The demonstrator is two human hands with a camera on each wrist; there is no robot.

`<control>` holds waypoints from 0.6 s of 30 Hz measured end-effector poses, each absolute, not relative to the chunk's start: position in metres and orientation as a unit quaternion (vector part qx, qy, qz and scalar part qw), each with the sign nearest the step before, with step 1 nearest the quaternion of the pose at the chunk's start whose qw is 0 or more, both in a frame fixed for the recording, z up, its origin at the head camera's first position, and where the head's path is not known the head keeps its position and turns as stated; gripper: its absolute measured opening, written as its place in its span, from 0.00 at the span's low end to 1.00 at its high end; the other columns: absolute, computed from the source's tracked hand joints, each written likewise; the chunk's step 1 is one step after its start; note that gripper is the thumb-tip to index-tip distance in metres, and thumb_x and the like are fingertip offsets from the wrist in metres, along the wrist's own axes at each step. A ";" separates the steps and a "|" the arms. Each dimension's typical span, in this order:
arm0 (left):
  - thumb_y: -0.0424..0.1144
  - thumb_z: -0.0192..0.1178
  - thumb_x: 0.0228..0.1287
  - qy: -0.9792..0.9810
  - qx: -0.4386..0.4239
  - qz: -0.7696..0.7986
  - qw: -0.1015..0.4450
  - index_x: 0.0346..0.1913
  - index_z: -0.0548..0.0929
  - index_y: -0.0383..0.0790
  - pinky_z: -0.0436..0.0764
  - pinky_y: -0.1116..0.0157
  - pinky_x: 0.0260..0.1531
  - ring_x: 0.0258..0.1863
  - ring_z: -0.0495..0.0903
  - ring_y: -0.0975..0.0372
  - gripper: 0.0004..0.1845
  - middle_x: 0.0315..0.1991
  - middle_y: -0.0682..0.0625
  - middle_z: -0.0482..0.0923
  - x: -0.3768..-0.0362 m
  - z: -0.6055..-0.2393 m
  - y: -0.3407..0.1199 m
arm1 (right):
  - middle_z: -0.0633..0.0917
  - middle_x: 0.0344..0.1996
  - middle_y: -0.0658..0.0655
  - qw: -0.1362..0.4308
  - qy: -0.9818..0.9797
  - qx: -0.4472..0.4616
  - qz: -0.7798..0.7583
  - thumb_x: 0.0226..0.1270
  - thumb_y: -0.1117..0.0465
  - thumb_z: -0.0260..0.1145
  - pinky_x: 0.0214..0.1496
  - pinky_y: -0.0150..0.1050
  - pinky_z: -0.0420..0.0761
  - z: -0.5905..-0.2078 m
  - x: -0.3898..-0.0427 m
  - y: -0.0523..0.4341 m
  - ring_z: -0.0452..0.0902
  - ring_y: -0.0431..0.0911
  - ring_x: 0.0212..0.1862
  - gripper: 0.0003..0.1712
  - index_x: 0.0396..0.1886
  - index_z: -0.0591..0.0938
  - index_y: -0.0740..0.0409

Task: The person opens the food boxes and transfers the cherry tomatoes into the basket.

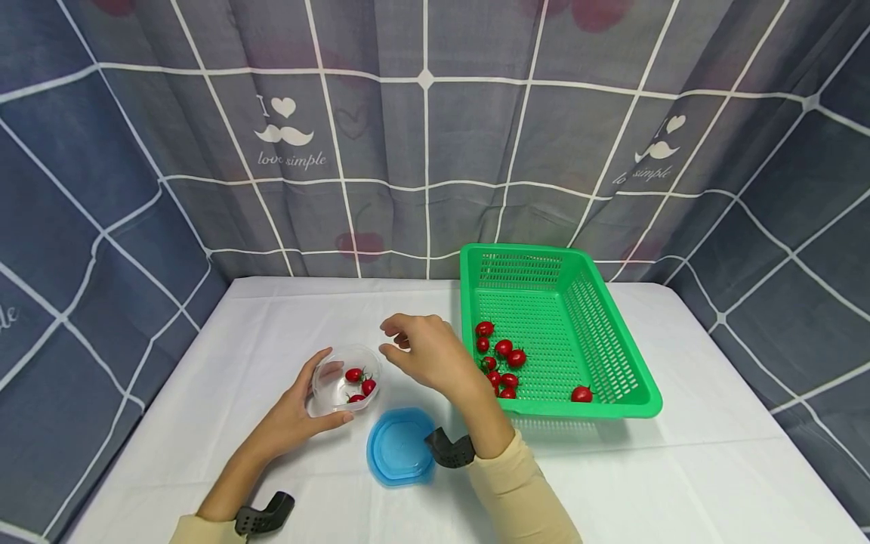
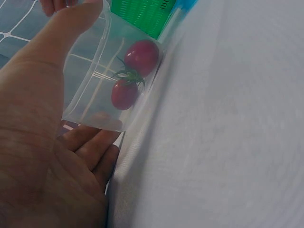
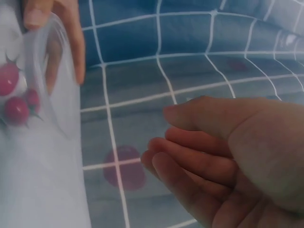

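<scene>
The place looks like a staged recording booth rather than a lived-in room. A grey-blue checked fabric curtain [image 1: 421, 151], printed with moustaches and "love simple", closes in all sides of a table draped in a plain white cloth [image 1: 680, 468], and black camera mounts [image 1: 448, 449] sit strapped on both wrists.

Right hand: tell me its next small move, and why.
Probably swing back to the green basket for another tomato. The right hand hovers empty beside the clear tub, which the left hand holds with only three tomatoes inside; several remain in the basket.
</scene>
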State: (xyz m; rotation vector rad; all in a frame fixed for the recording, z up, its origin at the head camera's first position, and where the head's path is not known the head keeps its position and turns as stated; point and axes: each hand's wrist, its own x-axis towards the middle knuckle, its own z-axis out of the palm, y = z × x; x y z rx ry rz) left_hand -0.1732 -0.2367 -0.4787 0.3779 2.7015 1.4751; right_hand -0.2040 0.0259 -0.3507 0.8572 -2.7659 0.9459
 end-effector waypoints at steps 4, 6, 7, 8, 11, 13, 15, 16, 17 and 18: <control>0.50 0.78 0.56 0.870 0.124 0.476 0.022 0.82 0.49 0.54 0.56 0.29 0.71 0.78 0.58 0.39 0.58 0.76 0.44 0.68 -0.173 -0.478 -0.238 | 0.91 0.47 0.55 0.036 -0.911 0.293 0.287 0.71 0.58 0.71 0.50 0.37 0.86 -0.356 -0.201 0.012 0.88 0.47 0.47 0.16 0.56 0.87 0.57; 0.50 0.78 0.56 0.869 0.122 0.478 0.025 0.83 0.49 0.56 0.57 0.29 0.71 0.78 0.58 0.38 0.58 0.76 0.44 0.67 -0.173 -0.478 -0.238 | 0.91 0.48 0.54 0.030 -0.913 0.302 0.272 0.71 0.57 0.71 0.49 0.36 0.86 -0.360 -0.200 0.005 0.87 0.45 0.46 0.17 0.56 0.87 0.55; 0.50 0.78 0.56 0.869 0.122 0.479 0.027 0.83 0.49 0.56 0.57 0.29 0.70 0.78 0.58 0.38 0.58 0.76 0.44 0.67 -0.173 -0.478 -0.238 | 0.91 0.48 0.54 0.029 -0.914 0.308 0.264 0.71 0.57 0.71 0.49 0.36 0.86 -0.362 -0.199 0.001 0.87 0.44 0.46 0.17 0.57 0.87 0.55; 0.50 0.78 0.57 0.868 0.122 0.480 0.028 0.83 0.49 0.56 0.58 0.29 0.70 0.78 0.58 0.38 0.58 0.76 0.44 0.66 -0.173 -0.478 -0.239 | 0.91 0.48 0.54 0.029 -0.913 0.315 0.258 0.71 0.57 0.71 0.49 0.36 0.86 -0.364 -0.199 -0.003 0.87 0.44 0.46 0.17 0.57 0.87 0.55; 0.48 0.78 0.57 0.863 0.126 0.489 0.030 0.83 0.48 0.56 0.59 0.30 0.70 0.78 0.58 0.38 0.58 0.77 0.44 0.65 -0.173 -0.478 -0.239 | 0.91 0.48 0.53 0.025 -0.914 0.325 0.242 0.71 0.57 0.71 0.51 0.39 0.85 -0.371 -0.198 -0.012 0.87 0.41 0.46 0.17 0.57 0.87 0.55; 0.48 0.78 0.57 0.863 0.127 0.489 0.030 0.83 0.48 0.55 0.59 0.30 0.70 0.77 0.58 0.37 0.58 0.77 0.43 0.64 -0.173 -0.478 -0.239 | 0.91 0.48 0.53 0.023 -0.914 0.328 0.239 0.71 0.57 0.70 0.50 0.38 0.85 -0.376 -0.198 -0.017 0.87 0.40 0.44 0.17 0.57 0.87 0.55; 0.49 0.78 0.57 0.864 0.124 0.487 0.031 0.83 0.48 0.56 0.60 0.30 0.70 0.77 0.58 0.36 0.58 0.78 0.42 0.62 -0.173 -0.478 -0.239 | 0.91 0.44 0.52 0.021 -0.914 0.329 0.237 0.71 0.58 0.70 0.45 0.35 0.84 -0.381 -0.199 -0.022 0.86 0.39 0.40 0.16 0.56 0.87 0.56; 0.49 0.78 0.57 0.866 0.122 0.485 0.032 0.83 0.48 0.56 0.61 0.30 0.69 0.77 0.58 0.35 0.58 0.78 0.41 0.61 -0.173 -0.478 -0.240 | 0.91 0.40 0.51 0.020 -0.914 0.329 0.236 0.71 0.59 0.70 0.41 0.33 0.82 -0.384 -0.199 -0.024 0.85 0.38 0.36 0.16 0.55 0.87 0.57; 0.49 0.78 0.57 0.867 0.120 0.483 0.033 0.83 0.48 0.57 0.62 0.30 0.69 0.77 0.58 0.35 0.59 0.79 0.41 0.61 -0.173 -0.478 -0.240 | 0.90 0.36 0.50 0.020 -0.914 0.329 0.235 0.71 0.60 0.69 0.36 0.30 0.80 -0.387 -0.199 -0.027 0.83 0.37 0.32 0.15 0.55 0.87 0.57; 0.49 0.77 0.57 0.866 0.121 0.484 0.034 0.83 0.48 0.57 0.62 0.30 0.68 0.77 0.58 0.34 0.59 0.79 0.41 0.60 -0.172 -0.477 -0.240 | 0.88 0.30 0.49 0.020 -0.915 0.328 0.235 0.70 0.61 0.69 0.31 0.28 0.77 -0.390 -0.200 -0.029 0.79 0.36 0.28 0.14 0.54 0.87 0.58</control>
